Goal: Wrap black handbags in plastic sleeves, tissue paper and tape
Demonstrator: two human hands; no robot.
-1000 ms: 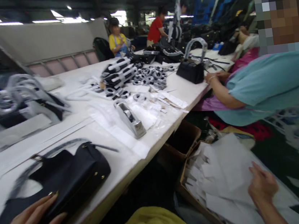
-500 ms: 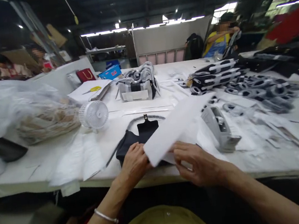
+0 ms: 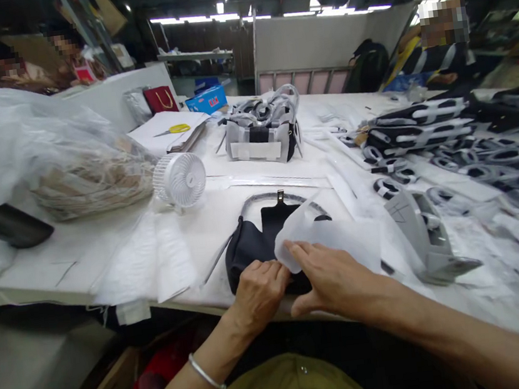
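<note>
A black handbag lies on the table before me, its flap with a metal clasp turned up and its wrapped handle behind. My left hand is closed on the bag's near edge; its fingertips are partly hidden. Across the bag's right part spreads a thin white foam or paper sheet. My right hand rests on this sheet with fingers stretched and thumb apart. The two hands nearly meet at the sheet's left edge.
A white fan and plastic-wrapped bundle stand left. A grey tape dispenser is at right. Behind are a wrapped bag, yellow scissors and a blue box. Stacked black straps lie far right; a co-worker is beyond.
The white sheet, raised and slanting before, now lies lower over the bag. My right hand has gone from pinching it to lying flat on it. The view has shifted.
</note>
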